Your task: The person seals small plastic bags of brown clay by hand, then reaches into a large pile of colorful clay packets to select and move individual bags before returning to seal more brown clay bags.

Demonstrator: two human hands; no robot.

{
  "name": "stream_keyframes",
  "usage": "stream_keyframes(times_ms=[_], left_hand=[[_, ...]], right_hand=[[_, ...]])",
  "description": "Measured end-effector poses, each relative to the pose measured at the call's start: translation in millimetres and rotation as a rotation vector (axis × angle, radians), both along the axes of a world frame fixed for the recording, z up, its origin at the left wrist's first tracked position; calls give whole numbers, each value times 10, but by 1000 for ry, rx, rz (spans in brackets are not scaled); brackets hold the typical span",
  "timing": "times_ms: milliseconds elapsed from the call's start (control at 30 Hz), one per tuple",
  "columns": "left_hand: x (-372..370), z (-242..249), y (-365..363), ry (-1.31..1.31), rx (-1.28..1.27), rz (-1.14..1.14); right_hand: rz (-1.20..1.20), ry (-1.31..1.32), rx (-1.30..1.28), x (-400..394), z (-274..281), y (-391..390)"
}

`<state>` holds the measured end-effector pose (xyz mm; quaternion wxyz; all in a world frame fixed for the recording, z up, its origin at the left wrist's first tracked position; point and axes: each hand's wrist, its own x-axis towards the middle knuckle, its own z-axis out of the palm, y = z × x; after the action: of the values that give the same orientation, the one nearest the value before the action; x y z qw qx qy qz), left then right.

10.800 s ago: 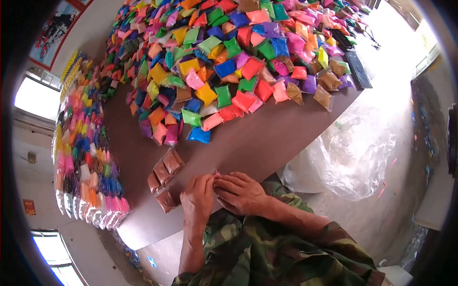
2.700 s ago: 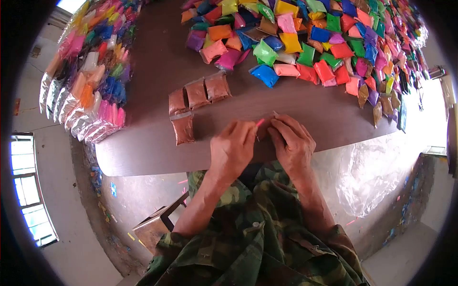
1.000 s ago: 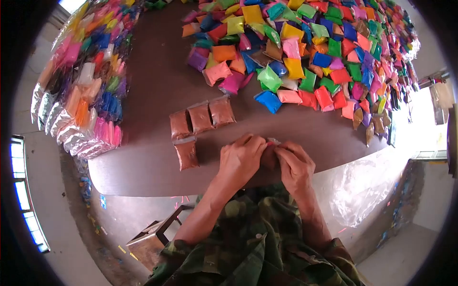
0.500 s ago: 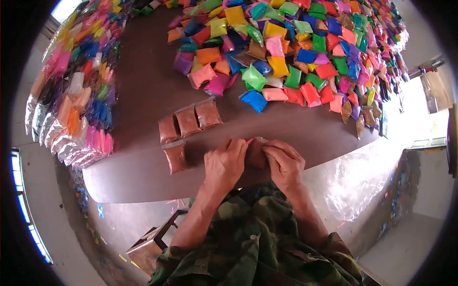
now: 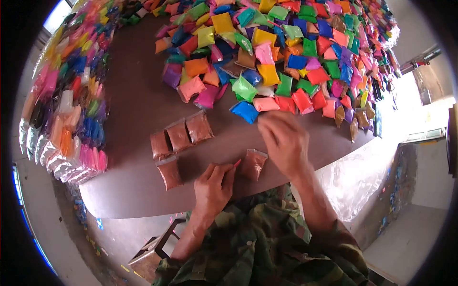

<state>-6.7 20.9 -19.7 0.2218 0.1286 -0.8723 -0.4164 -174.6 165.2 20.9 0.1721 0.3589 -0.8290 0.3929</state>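
My left hand [image 5: 213, 187] rests low over the table, fingers closed around a thin pinkish-red stick [image 5: 237, 163] whose tip pokes out towards the right. Just right of that tip lies a clear packet of brown material [image 5: 254, 165], touched by neither hand. My right hand [image 5: 285, 143] is above and right of this packet, close to a blue packet [image 5: 244, 112] at the pile's near edge. Its fingers look bent but are smeared by motion, and what they may hold is hidden. Further left, several similar brown packets [image 5: 180, 135] lie grouped together.
A large heap of colourful packets [image 5: 268, 75] covers the far and right parts of the brown table [image 5: 131, 95]. Bundles of long, wrapped coloured pieces [image 5: 71, 119] line the left edge. A stool [image 5: 152, 255] stands below the table at left, and clear plastic [image 5: 350, 183] lies at right.
Both hands have let go of the brown packet, which now lies on the table. My right hand has moved up and away towards the heap; my left has drawn down with the stick.
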Motion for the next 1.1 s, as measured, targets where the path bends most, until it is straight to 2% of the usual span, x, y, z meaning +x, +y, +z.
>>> stream_keyframes(times_ms=[200,400,500,600,633,733,767,867,967,1067,1100], left_hand=[[-21,-51,-55,22,-2,-18],[-49,-57,-74,25,34,-23],[-59,-47,-77,23,46,-24],[-53,-23,-71,6,52,-17],[-44,-12,-74,-8,54,-18],[-41,15,-53,-14,47,-11],[-46,17,-45,-9,42,-7],[-41,-25,-51,13,-8,-2],[-41,-45,-62,11,-41,-18],[-42,-22,-30,-3,-51,-24],[-45,-4,-21,-5,-51,-26]], right_hand=[[-95,137,218,-981,63,-561],[-155,119,159,-1195,-137,-659],[-132,136,40,-1213,-124,-598],[-99,-25,-285,-1114,-85,-424],[-109,-77,-264,-1033,-13,-276],[-203,-710,-571,-763,112,21],[-245,-741,-468,-753,55,205],[-280,-824,-623,-512,43,472],[-383,-838,-551,-260,-34,714],[-414,-801,-412,-14,-178,952],[-372,-651,-387,20,-262,1016]])
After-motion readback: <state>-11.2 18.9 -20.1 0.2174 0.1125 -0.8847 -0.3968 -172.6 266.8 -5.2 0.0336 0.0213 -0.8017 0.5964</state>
